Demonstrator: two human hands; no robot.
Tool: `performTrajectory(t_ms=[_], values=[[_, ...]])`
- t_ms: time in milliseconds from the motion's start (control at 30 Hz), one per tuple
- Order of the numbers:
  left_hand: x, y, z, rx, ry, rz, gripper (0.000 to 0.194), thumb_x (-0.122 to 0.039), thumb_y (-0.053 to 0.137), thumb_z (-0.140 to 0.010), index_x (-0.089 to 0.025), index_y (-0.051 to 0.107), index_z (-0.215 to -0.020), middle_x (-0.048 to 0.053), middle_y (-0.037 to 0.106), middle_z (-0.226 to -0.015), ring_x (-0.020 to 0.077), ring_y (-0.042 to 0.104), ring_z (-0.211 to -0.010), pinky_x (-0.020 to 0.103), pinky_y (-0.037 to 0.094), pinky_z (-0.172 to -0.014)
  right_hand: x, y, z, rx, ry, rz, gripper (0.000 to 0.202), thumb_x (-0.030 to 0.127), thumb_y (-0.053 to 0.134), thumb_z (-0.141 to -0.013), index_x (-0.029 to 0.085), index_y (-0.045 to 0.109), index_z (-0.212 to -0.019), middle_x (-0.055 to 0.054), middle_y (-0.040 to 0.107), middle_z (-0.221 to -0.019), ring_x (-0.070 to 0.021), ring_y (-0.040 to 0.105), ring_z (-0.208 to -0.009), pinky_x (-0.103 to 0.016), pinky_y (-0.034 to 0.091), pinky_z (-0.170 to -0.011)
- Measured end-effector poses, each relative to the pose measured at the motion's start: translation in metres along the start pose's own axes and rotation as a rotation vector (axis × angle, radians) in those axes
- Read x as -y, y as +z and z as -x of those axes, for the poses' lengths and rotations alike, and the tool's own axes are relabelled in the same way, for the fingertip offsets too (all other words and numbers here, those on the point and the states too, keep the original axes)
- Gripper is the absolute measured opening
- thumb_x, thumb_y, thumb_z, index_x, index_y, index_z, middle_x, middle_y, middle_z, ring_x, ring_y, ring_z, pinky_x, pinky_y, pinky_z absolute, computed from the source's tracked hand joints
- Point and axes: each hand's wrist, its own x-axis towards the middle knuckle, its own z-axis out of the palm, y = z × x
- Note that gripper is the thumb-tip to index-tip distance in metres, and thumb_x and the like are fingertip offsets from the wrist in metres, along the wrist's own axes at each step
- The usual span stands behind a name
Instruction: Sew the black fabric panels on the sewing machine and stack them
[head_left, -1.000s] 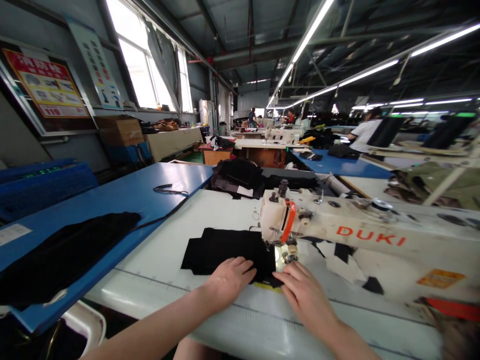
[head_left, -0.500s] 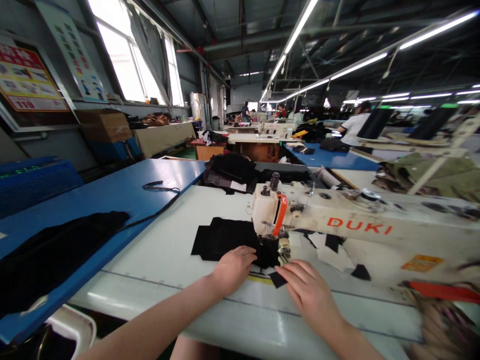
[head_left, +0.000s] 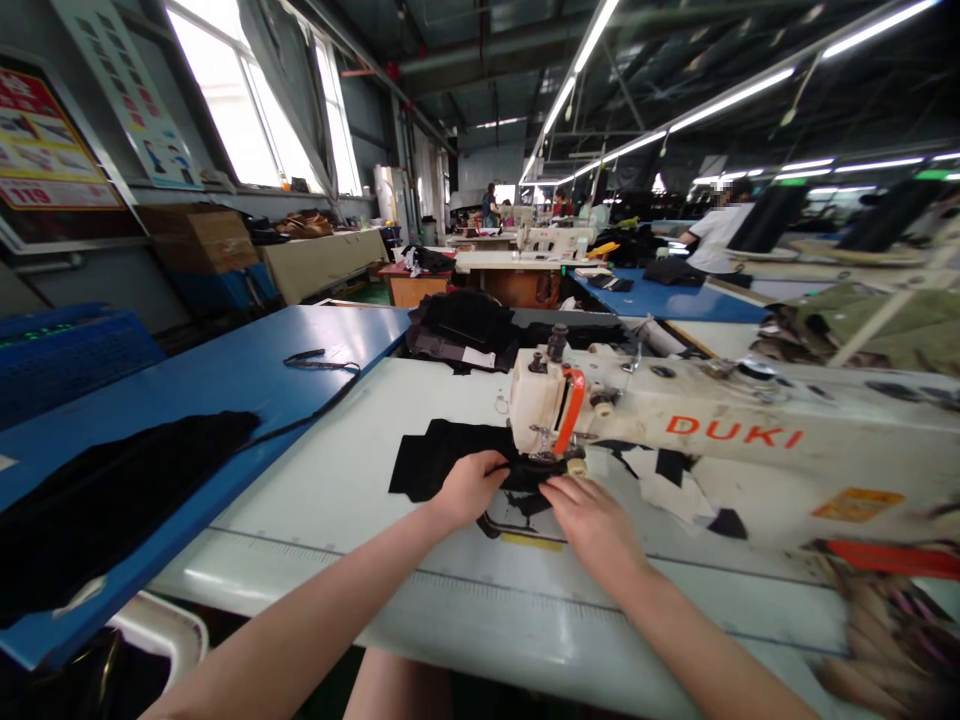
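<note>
A black fabric piece (head_left: 429,455) lies on the pale sewing table, its right part under the head of a white sewing machine (head_left: 536,405). My left hand (head_left: 472,488) is closed on the fabric's near edge, thumb and fingers pinched just left of the needle area. On the other side, my right hand (head_left: 592,515) has its fingers together at the fabric's right end, close in front of the presser foot. Its fingertips are partly hidden against the black cloth. Between the hands, the metal bed plate (head_left: 517,522) shows, with dark material over part of it.
A blue table (head_left: 300,345) on the left bears a black cloth (head_left: 127,500) and a thin dark strap (head_left: 322,400). Dark fabric pieces (head_left: 465,330) are heaped behind the machine. White and black scraps (head_left: 675,485) lie beneath its arm. A person in white (head_left: 720,240) is farther back.
Both hands have moved forward, my right one also slightly left. The small black piece at my right fingertips no longer shows separately. The fabric's near edge has lifted back, exposing more of the bed plate.
</note>
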Motion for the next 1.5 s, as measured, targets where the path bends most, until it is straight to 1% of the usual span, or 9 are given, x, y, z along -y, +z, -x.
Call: performTrajectory(t_ms=[100, 233, 300, 567, 767, 933, 1033, 1200, 1500], values=[[0.003, 0.0, -0.008, 0.011, -0.034, 0.003, 0.02, -0.023, 0.049, -0.082, -0.014, 0.066, -0.085, 0.001, 0.066, -0.075, 0.0153, 0.059, -0.067, 0.023, 0.042, -0.056, 0.002, -0.005, -0.004, 0.019, 0.019, 0.069, 0.031, 0.004, 0.048, -0.083, 0.018, 0.063, -0.105, -0.008, 0.063, -0.096, -0.0242, 0.054, -0.089, -0.038, 0.045, -0.081], [0.0, -0.001, -0.009, 0.011, -0.041, -0.002, 0.019, -0.022, 0.05, -0.081, -0.014, 0.066, -0.085, 0.002, 0.066, -0.076, 0.0161, 0.06, -0.07, 0.023, 0.041, -0.057, 0.012, -0.003, -0.009, 0.104, 0.015, 0.114, 0.023, 0.003, 0.047, -0.082, 0.018, 0.064, -0.087, -0.008, 0.058, -0.085, -0.0247, 0.051, -0.088, -0.038, 0.044, -0.081], [-0.003, -0.002, -0.008, 0.009, -0.032, -0.011, 0.019, -0.022, 0.05, -0.081, -0.014, 0.066, -0.085, 0.002, 0.067, -0.077, 0.0163, 0.06, -0.071, 0.023, 0.041, -0.058, 0.014, 0.0, -0.01, 0.132, 0.024, 0.101, 0.023, 0.003, 0.047, -0.081, 0.018, 0.064, -0.085, -0.008, 0.057, -0.085, -0.0244, 0.05, -0.088, -0.039, 0.044, -0.082], [-0.011, -0.002, -0.002, 0.038, -0.003, -0.038, 0.019, -0.02, 0.05, -0.081, -0.016, 0.068, -0.086, 0.002, 0.069, -0.082, 0.0167, 0.062, -0.075, 0.024, 0.045, -0.066, 0.008, -0.003, 0.002, 0.114, 0.019, -0.106, 0.041, 0.001, 0.043, -0.076, 0.016, 0.06, -0.11, -0.009, 0.06, -0.104, -0.0232, 0.05, -0.102, -0.04, 0.042, -0.091], [-0.013, -0.004, 0.001, 0.044, 0.009, -0.05, 0.019, -0.017, 0.051, -0.081, -0.016, 0.069, -0.087, 0.002, 0.069, -0.08, 0.0165, 0.062, -0.072, 0.024, 0.046, -0.068, 0.017, -0.009, 0.02, 0.083, 0.031, -0.201, 0.05, 0.006, 0.041, -0.077, 0.015, 0.052, -0.124, -0.01, 0.053, -0.125, -0.0245, 0.046, -0.115, -0.044, 0.041, -0.099], [-0.012, -0.004, 0.001, 0.048, 0.025, -0.056, 0.019, -0.017, 0.05, -0.082, -0.016, 0.068, -0.089, 0.002, 0.069, -0.082, 0.0167, 0.062, -0.074, 0.024, 0.046, -0.068, 0.022, -0.007, 0.023, 0.121, 0.006, -0.222, 0.038, 0.019, 0.042, -0.088, 0.015, 0.053, -0.124, -0.01, 0.055, -0.125, -0.024, 0.047, -0.116, -0.045, 0.04, -0.101], [-0.01, -0.004, 0.0, 0.05, 0.031, -0.06, 0.019, -0.018, 0.05, -0.083, -0.016, 0.068, -0.088, 0.001, 0.069, -0.083, 0.0168, 0.062, -0.075, 0.024, 0.045, -0.067, 0.019, -0.001, 0.02, 0.14, 0.013, -0.2, 0.039, 0.026, 0.042, -0.091, 0.012, 0.052, -0.125, -0.012, 0.054, -0.127, -0.0248, 0.045, -0.119, -0.046, 0.039, -0.102], [-0.011, -0.005, -0.001, 0.052, 0.026, -0.076, 0.019, -0.019, 0.05, -0.083, -0.016, 0.068, -0.089, 0.002, 0.069, -0.083, 0.0168, 0.063, -0.075, 0.024, 0.046, -0.065, 0.016, 0.005, 0.017, 0.119, 0.022, -0.189, 0.039, 0.027, 0.042, -0.091, 0.013, 0.051, -0.126, -0.012, 0.052, -0.128, -0.0253, 0.044, -0.12, -0.046, 0.038, -0.102], [-0.01, 0.0, -0.001, 0.08, 0.036, -0.137, 0.021, -0.017, 0.05, -0.082, -0.016, 0.069, -0.092, 0.003, 0.07, -0.088, 0.0171, 0.063, -0.079, 0.024, 0.048, -0.071, 0.019, 0.003, 0.015, 0.11, 0.045, -0.198, 0.038, 0.026, 0.043, -0.09, 0.012, 0.052, -0.124, -0.012, 0.053, -0.127, -0.0254, 0.045, -0.119, -0.045, 0.038, -0.103]])
